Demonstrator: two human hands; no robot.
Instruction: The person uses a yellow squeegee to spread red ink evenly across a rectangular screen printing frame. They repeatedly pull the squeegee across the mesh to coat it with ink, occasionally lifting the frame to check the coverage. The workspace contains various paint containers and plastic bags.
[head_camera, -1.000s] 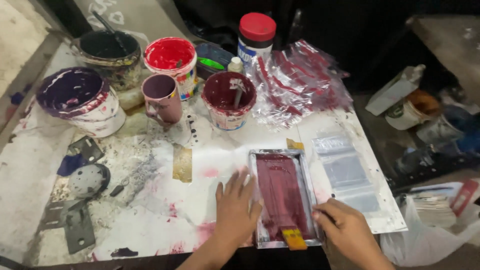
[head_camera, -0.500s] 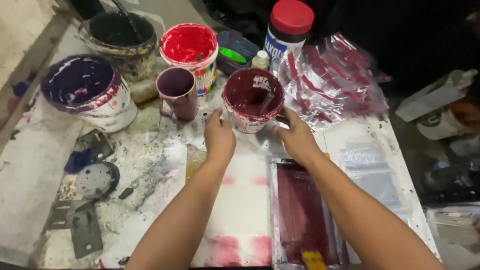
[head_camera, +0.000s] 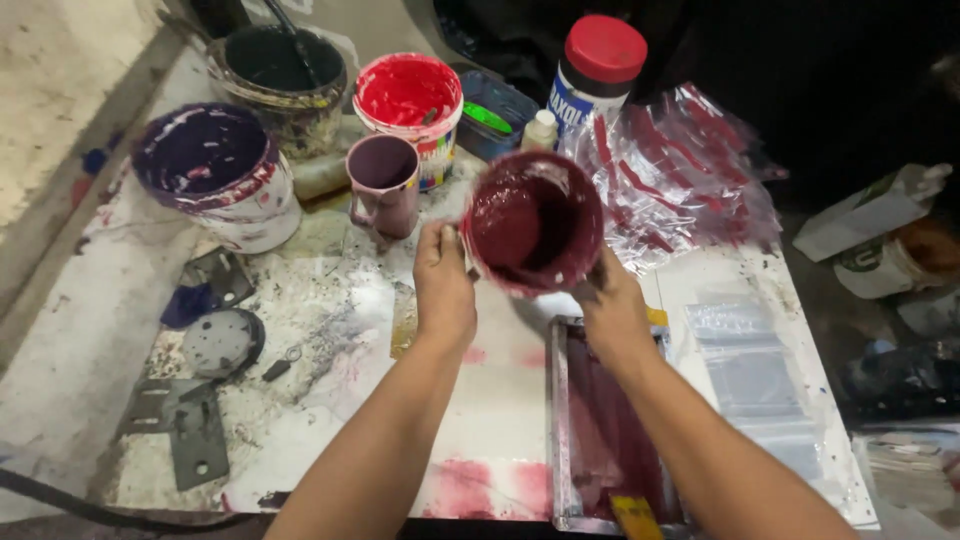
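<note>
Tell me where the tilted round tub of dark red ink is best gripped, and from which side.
Grip the dark red ink tub by its outer side wall, one hand from each flank, as the left hand and right hand do now. Its mouth tips toward the camera and its rim and inside are coated in wet ink, so fingers belong low on the wall, off the lip.

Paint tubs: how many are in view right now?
4. Dark red tub in both hands; red tub behind it; black tub far left; purple tub left. More may be hidden.
</note>
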